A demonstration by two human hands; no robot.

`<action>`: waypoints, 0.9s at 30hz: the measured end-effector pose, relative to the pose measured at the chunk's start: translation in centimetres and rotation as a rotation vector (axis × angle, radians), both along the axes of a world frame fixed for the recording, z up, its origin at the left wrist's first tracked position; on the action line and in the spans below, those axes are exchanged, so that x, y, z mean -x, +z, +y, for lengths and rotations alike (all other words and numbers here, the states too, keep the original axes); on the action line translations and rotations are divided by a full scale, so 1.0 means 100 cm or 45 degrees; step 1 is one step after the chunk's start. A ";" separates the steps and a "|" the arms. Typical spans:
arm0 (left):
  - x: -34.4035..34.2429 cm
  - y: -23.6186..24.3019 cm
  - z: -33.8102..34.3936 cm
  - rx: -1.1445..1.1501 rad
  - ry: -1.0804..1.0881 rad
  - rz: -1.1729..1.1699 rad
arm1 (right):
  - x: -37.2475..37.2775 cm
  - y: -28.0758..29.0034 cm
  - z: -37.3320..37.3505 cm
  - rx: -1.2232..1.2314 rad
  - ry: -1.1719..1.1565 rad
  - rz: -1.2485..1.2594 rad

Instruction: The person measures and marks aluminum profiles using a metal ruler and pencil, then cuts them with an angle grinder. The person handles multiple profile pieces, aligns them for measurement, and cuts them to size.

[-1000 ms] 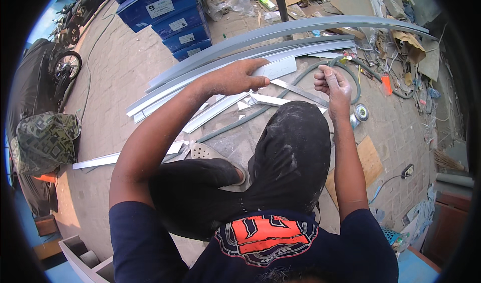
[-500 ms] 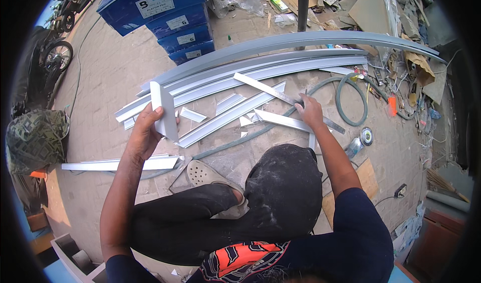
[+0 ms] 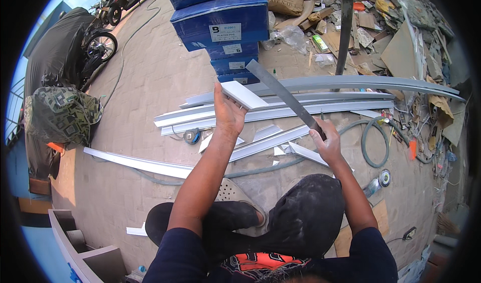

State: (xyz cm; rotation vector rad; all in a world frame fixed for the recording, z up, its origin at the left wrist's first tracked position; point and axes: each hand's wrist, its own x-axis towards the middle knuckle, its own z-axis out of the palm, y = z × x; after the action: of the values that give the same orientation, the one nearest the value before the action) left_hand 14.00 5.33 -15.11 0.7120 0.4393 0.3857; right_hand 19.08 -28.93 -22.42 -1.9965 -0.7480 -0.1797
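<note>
My left hand [image 3: 229,115] grips a short white trim piece [image 3: 244,94] with slanted cut ends, raised above the longer strips. My right hand [image 3: 327,141] is closed around the lower end of a long, flat, dark grey metal strip [image 3: 284,95]. Its free end points up and left toward the blue boxes, close to the trim piece; whether they touch I cannot tell. On the paving beyond my knees lie long white trim lengths [image 3: 300,108] and white offcuts [image 3: 268,132]. A tape measure [image 3: 192,136] rests left of my left forearm.
Blue cardboard boxes [image 3: 220,27] are stacked ahead. A green-grey hose [image 3: 365,150] loops at the right, near an angle grinder [image 3: 377,182]. Rubble and scraps [image 3: 371,37] cover the far right. A camouflage-covered bundle [image 3: 62,115] and motorbikes [image 3: 102,47] stand at the left.
The view has shifted left. My left hand has turned the trim piece from upright to slanting. My right hand has lifted the metal strip, bringing its far end up near the trim piece.
</note>
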 end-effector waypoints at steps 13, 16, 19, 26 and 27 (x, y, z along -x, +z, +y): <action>0.045 0.011 -0.048 -0.085 0.202 -0.276 | 0.080 0.062 0.002 0.028 -0.047 0.212; 0.047 0.007 -0.050 -0.014 0.235 -0.217 | 0.087 0.069 -0.002 0.077 -0.071 0.236; 0.048 0.007 -0.050 0.143 0.210 -0.346 | 0.090 0.076 -0.002 0.121 -0.039 0.239; 0.058 0.025 -0.059 0.294 0.262 -0.180 | 0.090 0.089 0.003 0.235 0.045 0.134; 0.059 0.028 -0.059 0.325 0.281 -0.139 | 0.090 0.091 0.003 0.295 0.052 0.190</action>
State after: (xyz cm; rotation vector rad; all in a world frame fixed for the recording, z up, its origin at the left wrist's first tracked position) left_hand 8.08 -0.59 -12.31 0.3929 0.4555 0.5622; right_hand 10.03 -28.58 -13.32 -2.1832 -0.7397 0.0835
